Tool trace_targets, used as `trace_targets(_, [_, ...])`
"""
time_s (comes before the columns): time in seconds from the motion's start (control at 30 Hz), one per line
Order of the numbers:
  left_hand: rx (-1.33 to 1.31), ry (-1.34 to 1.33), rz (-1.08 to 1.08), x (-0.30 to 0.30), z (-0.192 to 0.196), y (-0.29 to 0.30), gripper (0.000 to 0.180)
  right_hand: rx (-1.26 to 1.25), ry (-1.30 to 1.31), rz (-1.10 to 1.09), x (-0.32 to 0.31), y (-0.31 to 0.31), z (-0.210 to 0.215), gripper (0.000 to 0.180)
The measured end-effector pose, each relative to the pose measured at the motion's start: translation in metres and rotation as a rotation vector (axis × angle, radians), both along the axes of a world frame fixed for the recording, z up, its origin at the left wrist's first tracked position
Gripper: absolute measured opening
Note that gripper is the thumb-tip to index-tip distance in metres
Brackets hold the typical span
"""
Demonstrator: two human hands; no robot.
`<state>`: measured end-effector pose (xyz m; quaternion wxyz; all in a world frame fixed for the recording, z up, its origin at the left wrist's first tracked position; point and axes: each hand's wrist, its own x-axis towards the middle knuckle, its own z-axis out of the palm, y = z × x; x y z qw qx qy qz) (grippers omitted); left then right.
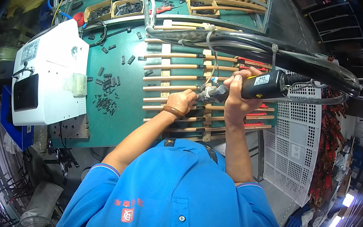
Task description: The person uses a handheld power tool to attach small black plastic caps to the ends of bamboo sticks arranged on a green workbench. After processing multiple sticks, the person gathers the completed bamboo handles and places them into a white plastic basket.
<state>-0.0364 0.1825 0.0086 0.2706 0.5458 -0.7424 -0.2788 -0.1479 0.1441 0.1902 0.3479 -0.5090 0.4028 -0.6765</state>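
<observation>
My right hand (238, 95) is wrapped round a black handheld power screwdriver (259, 85), held nearly level with its grey head pointing left. Close to that head, the closed fingers of my left hand (182, 101) pinch at the middle of the wooden rods; what lies between them is hidden. The rods (177, 56) lie side by side across wooden support strips, with black clips (201, 66) along them. Several have red ends at the right. A brown bracelet (173, 111) circles my left wrist.
Loose black parts (100, 71) and a pile of small screws (106, 104) lie on the green table (120, 128). A white machine (50, 74) stands left. Thick hoses (245, 40) cross above the rods. A white perforated crate (293, 141) stands right; boxes of black parts (127, 8) are behind.
</observation>
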Motion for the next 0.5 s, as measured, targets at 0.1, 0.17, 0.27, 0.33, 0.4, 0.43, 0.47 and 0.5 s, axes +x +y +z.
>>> trace_targets(0.1, [-0.001,0.013,0.002,-0.0005,0.0033,0.0005,0.015,-0.026,0.022,0.003,0.0001,-0.0007,-0.0008,0.038])
trace_targets(0.17, [-0.014,0.025,0.009,-0.0001,0.0023,0.0003,0.014,-0.031,0.018,0.008,0.0007,-0.0011,-0.0007,0.037])
trace_targets(0.27, [-0.016,0.026,0.012,-0.0001,0.0011,0.0004,0.013,-0.01,-0.013,0.018,0.0042,-0.0011,0.0015,0.037])
trace_targets(0.33, [-0.013,0.021,0.009,0.0001,0.001,0.0005,0.013,0.001,-0.021,0.026,0.0053,-0.0012,0.0018,0.037])
trace_targets(0.4, [-0.009,0.019,0.003,0.0007,0.0019,0.001,0.013,-0.019,0.001,0.01,0.0019,-0.0017,-0.0007,0.037])
trace_targets(0.43, [-0.006,0.026,0.003,0.0005,0.0021,0.001,0.014,-0.029,0.012,0.002,0.0007,-0.0017,-0.0015,0.037])
trace_targets(0.47, [-0.003,0.033,0.005,0.0004,0.0022,0.001,0.014,-0.004,0.02,-0.026,0.0015,-0.0006,-0.0001,0.036])
trace_targets(0.5, [-0.001,0.039,0.005,0.0003,0.0023,0.001,0.014,-0.005,0.024,-0.021,0.0011,-0.0008,-0.0006,0.036])
